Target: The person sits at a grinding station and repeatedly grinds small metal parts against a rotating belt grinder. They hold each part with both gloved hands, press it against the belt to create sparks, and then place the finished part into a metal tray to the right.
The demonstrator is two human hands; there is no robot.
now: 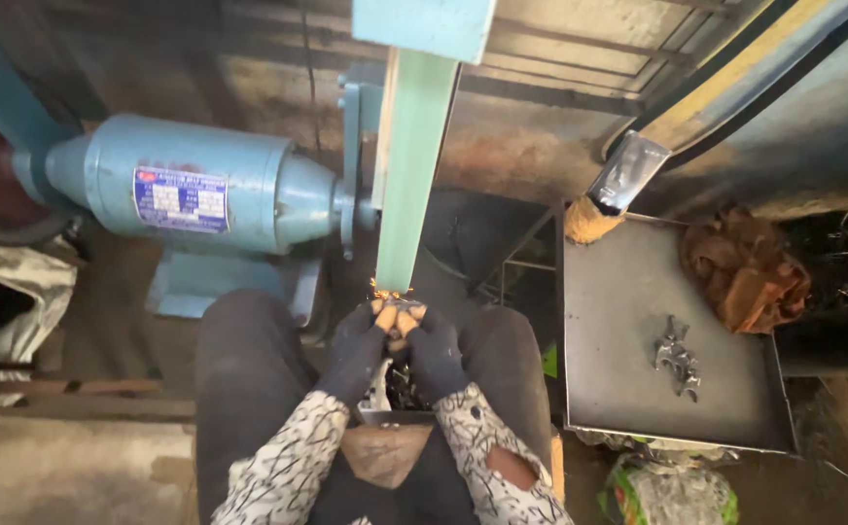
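Both gloved hands, left hand [358,342] and right hand [434,348], are pinching a small metal piece [397,319] against the green sanding belt [410,175], sparks flying. It looks stiff, light, probably hot; fingers are clenching its near end. Finished pieces [677,356] are lying on the tray [618,389] at right.

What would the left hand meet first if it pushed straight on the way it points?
The left hand points up and forward at the green sanding belt, where sparks fly just past its fingertips. It would likely meet the belt first; depth is hard to judge.
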